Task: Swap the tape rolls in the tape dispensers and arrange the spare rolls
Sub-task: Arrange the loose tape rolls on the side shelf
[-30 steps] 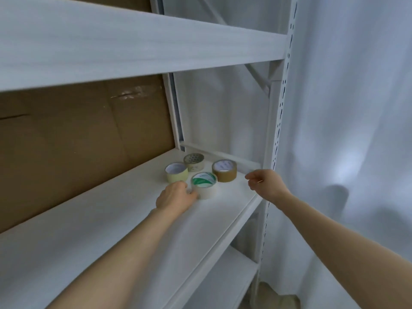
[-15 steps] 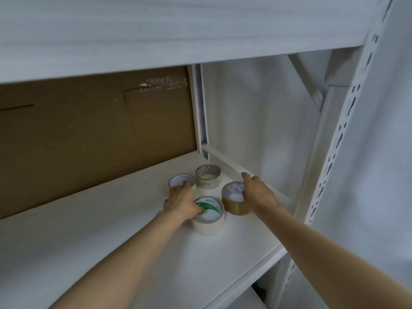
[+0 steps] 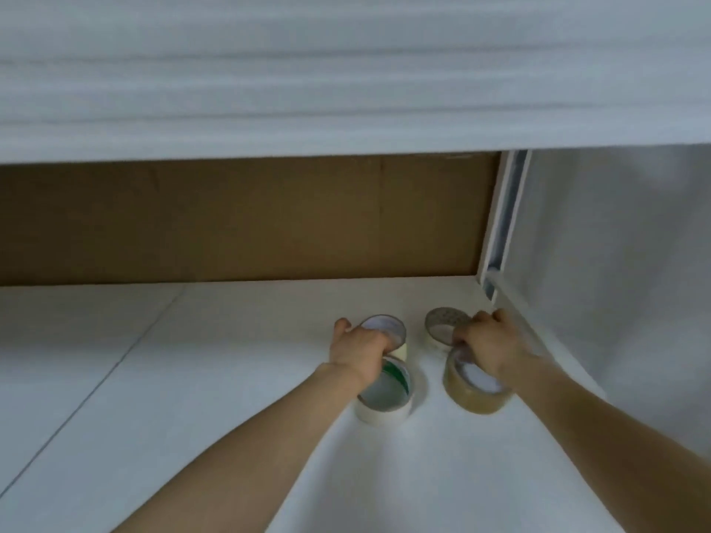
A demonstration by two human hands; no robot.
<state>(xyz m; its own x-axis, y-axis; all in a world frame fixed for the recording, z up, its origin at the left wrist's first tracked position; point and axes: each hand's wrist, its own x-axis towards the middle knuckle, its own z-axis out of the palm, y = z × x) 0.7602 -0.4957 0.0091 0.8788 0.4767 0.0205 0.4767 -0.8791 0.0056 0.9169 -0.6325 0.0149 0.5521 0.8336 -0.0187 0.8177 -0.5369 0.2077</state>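
Though the spare rolls sit clustered on the shelf (image 3: 192,378) near its corner post (image 3: 496,225), the left hand (image 3: 359,352) has its fingers curled on the pale roll (image 3: 384,327), and the right hand (image 3: 490,346) grips the brown roll (image 3: 469,398). A hurried pull might knock the green-printed roll (image 3: 384,396), farthest from the post, out of place.

White shelf board (image 3: 184,386), under an upper shelf (image 3: 346,71), with a brown cardboard back panel (image 3: 231,221), a white corner upright (image 3: 500,221) and white fabric (image 3: 623,263) at right. It bears four tape rolls lying flat in a two-by-two cluster near the right end: pale yellow roll (image 3: 401,352) and grey roll (image 3: 442,321) behind, white roll with green-printed core (image 3: 384,412) and brown roll (image 3: 473,402) in front. Left hand (image 3: 361,350) grips the pale yellow roll, thumb outside and fingers in the core; right hand (image 3: 490,348) curls over the brown roll's far rim, just beside the grey roll.
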